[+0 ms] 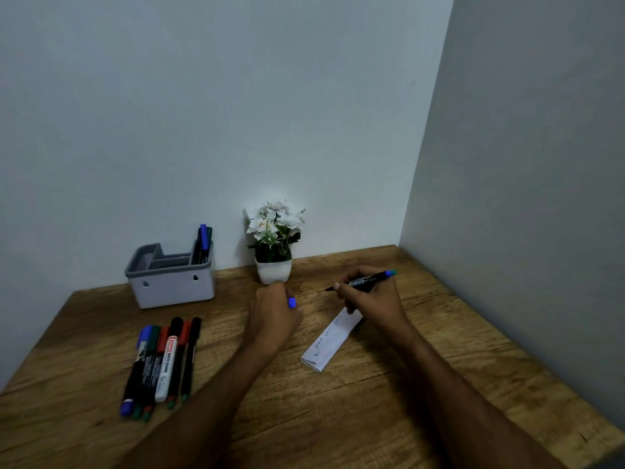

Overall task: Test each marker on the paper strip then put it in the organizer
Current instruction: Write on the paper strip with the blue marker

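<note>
My right hand [373, 299] grips an uncapped black marker [368, 279] with a blue end, its tip pointing left above the table. Its blue cap [292, 302] is held in my left hand [275, 311], whose fingers curl round it. A folded white paper strip [329, 343] with scribbles lies on the table under and in front of my right hand. The grey organizer [170, 282] stands at the back left with two markers [204, 243] upright in its right compartment. Several capped markers [162, 363] lie side by side at the front left.
A small white pot of white flowers [274, 240] stands against the back wall, just behind my left hand. The wooden table [338, 418] fits into a corner, with a wall along its right edge.
</note>
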A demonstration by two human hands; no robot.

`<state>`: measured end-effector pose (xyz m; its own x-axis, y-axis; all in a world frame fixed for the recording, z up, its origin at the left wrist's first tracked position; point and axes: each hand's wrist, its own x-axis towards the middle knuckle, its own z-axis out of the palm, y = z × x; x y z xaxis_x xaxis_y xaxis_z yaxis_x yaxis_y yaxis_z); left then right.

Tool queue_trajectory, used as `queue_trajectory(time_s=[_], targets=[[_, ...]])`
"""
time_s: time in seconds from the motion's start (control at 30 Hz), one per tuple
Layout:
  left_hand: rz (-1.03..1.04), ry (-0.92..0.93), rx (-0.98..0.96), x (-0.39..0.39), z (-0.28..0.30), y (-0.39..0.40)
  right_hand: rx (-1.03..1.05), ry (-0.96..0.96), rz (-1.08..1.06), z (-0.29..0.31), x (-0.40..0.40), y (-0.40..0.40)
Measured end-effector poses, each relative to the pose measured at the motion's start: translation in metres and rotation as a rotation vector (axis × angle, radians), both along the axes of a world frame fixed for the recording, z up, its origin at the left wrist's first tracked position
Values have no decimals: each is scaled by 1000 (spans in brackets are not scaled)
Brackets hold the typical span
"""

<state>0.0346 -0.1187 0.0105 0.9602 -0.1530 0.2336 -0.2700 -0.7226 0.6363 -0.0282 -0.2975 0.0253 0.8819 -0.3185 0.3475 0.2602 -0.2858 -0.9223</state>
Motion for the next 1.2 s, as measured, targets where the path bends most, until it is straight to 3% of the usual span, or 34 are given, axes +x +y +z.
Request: queue_trajectory(time_s=[0.1,0.33,0.47,0.73,1.2], targets=[[33,31,-100,4,3,4,38,-21,19,3,-4,4],[146,453,-944,3,33,18,68,-154,125,13,-15,24],[152,604,-1183,-4,43,23,58,-202,145,16,-14,40],[89,690,-1254,-16,46,28,-12,-246,139,15,-8,52],[79,585,-1274,-26,57,26,46,-293,133,16,3,61]])
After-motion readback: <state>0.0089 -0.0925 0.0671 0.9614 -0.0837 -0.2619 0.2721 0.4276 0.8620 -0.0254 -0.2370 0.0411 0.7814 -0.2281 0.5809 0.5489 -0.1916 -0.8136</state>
